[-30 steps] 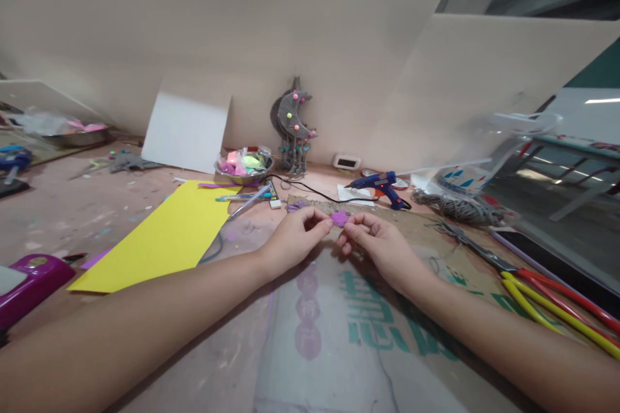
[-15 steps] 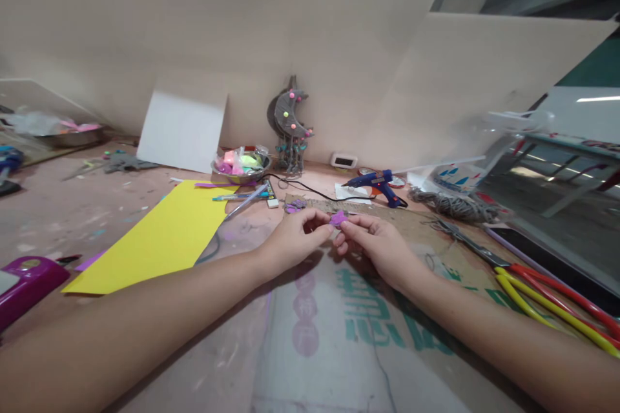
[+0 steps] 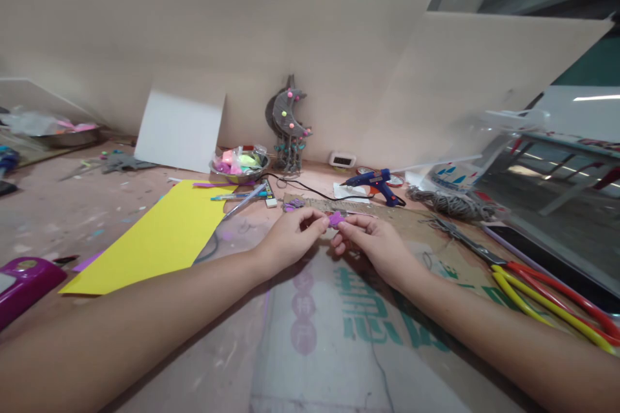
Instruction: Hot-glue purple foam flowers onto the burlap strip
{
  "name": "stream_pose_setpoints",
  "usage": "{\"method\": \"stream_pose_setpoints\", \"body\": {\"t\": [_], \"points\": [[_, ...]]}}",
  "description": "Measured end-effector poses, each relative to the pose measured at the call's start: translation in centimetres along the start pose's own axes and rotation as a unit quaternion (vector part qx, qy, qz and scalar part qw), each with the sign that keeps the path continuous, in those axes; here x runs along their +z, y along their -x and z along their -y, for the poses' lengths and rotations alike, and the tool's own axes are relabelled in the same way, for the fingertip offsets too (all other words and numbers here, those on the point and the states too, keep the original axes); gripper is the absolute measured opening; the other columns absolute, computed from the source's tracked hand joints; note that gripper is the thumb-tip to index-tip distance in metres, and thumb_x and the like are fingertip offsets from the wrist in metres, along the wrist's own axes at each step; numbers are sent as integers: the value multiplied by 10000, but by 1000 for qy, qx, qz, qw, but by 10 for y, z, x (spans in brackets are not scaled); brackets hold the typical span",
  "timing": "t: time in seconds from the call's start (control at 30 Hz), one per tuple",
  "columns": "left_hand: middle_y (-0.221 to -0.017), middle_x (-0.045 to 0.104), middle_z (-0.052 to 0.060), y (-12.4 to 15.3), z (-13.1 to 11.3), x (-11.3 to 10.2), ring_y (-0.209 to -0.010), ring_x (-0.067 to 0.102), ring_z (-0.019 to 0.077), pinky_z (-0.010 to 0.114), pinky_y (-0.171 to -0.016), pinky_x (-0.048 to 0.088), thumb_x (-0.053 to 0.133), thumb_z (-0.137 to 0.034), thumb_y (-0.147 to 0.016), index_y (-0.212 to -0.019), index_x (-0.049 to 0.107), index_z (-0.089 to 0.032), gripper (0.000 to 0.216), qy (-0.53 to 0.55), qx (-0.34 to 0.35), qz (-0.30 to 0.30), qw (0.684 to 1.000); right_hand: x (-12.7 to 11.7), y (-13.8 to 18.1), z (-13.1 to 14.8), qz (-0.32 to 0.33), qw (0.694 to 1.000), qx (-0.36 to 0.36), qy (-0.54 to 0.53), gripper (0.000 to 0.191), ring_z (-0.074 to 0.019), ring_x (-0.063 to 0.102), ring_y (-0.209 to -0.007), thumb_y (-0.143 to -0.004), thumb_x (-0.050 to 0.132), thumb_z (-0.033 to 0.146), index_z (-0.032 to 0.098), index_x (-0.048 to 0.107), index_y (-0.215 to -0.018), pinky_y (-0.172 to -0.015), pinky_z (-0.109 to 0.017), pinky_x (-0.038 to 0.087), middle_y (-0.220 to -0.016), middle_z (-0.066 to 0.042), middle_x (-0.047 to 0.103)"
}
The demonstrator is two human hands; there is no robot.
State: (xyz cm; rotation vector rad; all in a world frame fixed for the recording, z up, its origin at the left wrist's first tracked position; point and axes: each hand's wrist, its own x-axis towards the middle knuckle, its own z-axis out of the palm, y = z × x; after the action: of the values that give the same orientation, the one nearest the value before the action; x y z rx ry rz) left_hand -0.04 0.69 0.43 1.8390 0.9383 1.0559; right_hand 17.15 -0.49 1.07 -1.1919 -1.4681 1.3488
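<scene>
Between the fingertips of both hands is a small purple piece (image 3: 335, 219), too small for me to tell its material. My left hand (image 3: 298, 232) pinches its left side with thumb and forefinger. From the right, my right hand (image 3: 371, 242) grips it the same way, its other fingers curled below. Just behind my left hand, more small purple and grey pieces (image 3: 293, 205) lie on the cardboard. Under both hands is a sheet of cardboard (image 3: 387, 219) printed with green characters, partly covered by clear plastic.
Yellow paper (image 3: 150, 239) and pens (image 3: 245, 200) lie left. A bowl of coloured clay packets (image 3: 241, 164), a grey moon ornament (image 3: 289, 116) and a blue glue gun (image 3: 375, 182) stand behind. Rightward are grey yarn (image 3: 453, 203), scissors (image 3: 533, 277) and a phone (image 3: 552, 264). A magenta tool (image 3: 29, 284) sits far left.
Both hands keep hold of the purple piece, which seems slightly turned between the fingertips. The whole view has shifted a little.
</scene>
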Motion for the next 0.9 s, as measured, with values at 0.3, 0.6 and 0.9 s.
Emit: {"method": "stream_pose_setpoints", "body": {"t": [0.3, 0.6, 0.9], "points": [[-729, 601, 6, 1, -1, 1, -686, 531, 125, 217, -632, 391, 437, -277, -808, -777, 594, -154, 202, -28, 7, -3, 1000, -1, -2, -3, 11, 1000, 2, -9, 250, -126, 625, -569, -741, 606, 396, 164, 579, -830, -592, -259, 490, -667, -18, 664], [-699, 589, 0, 0, 2, 0, -649, 518, 122, 218, -597, 389, 454, -311, -793, -750, 579, -158, 202, -39, -7, -18, 999, -2, -2, -5, 14, 1000, -8, 15, 265, -135, 632, -585, -745, 593, 410, 163, 570, -842, -598, -268, 497, -677, -29, 666], [-566, 533, -22, 0, 3, 0, -519, 493, 100, 201, -493, 368, 463, -308, -775, -680, 525, -165, 183, -30, -42, -26, 998, -14, 0, -1, -57, 954, -144, 258, 141, -170, 644, -678, -817, 505, 324, 208, 583, -834, -654, -305, 495, -723, -18, 679]]}}
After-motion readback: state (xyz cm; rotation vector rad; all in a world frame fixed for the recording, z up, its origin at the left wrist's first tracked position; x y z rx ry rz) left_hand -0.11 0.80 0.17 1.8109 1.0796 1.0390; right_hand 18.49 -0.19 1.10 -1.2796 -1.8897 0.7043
